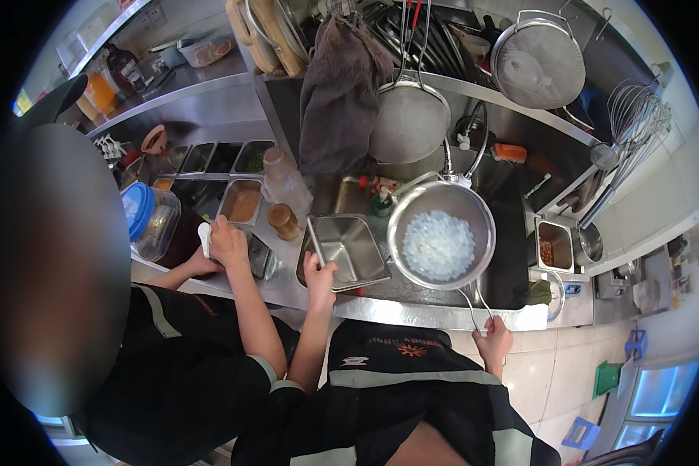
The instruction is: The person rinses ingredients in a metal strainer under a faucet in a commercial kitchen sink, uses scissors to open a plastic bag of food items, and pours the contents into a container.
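Observation:
My left hand (pixel 319 281) grips the near rim of a rectangular stainless steel pan (pixel 352 250), which looks empty and is tilted over the left part of the sink. The wire handle of a round metal strainer (pixel 397 263) is held in my right hand (pixel 494 341) at the sink's front edge. Translucent whitish pieces (pixel 438 246) lie heaped in the strainer, under the faucet (pixel 422 185). Behind the pan stand a green pump bottle (pixel 382 204) and a brown-filled jar (pixel 283 221).
A co-worker (pixel 198 361) stands close at my left, one hand (pixel 228 240) near a white spoon. Food pans (pixel 242 201) line the left counter. A dark cloth (pixel 341 99) and another strainer (pixel 410 122) hang above the sink; whisks (pixel 635 134) hang at right.

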A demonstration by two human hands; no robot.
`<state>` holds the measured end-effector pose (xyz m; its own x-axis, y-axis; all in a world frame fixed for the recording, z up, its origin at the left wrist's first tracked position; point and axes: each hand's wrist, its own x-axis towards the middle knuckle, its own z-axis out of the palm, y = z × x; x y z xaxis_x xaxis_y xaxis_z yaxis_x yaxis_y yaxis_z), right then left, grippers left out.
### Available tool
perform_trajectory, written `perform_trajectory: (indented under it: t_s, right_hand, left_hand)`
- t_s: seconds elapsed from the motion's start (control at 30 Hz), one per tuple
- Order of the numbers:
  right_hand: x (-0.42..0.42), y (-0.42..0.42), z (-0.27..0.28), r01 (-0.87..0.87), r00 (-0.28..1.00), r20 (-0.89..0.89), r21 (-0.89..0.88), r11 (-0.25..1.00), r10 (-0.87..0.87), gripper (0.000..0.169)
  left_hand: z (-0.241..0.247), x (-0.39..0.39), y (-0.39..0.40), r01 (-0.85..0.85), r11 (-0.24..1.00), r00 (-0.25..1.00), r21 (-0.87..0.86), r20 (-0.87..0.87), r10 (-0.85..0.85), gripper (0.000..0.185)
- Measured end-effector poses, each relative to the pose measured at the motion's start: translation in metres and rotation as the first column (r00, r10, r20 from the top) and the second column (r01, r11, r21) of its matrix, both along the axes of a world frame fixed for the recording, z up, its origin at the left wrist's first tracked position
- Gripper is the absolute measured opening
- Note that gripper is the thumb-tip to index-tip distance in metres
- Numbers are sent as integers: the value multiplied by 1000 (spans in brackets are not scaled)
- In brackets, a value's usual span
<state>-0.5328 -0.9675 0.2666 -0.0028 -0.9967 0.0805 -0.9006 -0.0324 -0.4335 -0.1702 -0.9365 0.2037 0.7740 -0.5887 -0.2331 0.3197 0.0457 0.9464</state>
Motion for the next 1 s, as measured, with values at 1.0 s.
perform_trajectory:
  t_s: [1.0]
  right_hand:
    - [81, -104, 49, -477, 875, -408, -632, 611, 262, 16]
  left_hand:
    - [76, -33, -36, -34, 959, 953, -280, -297, -53, 24]
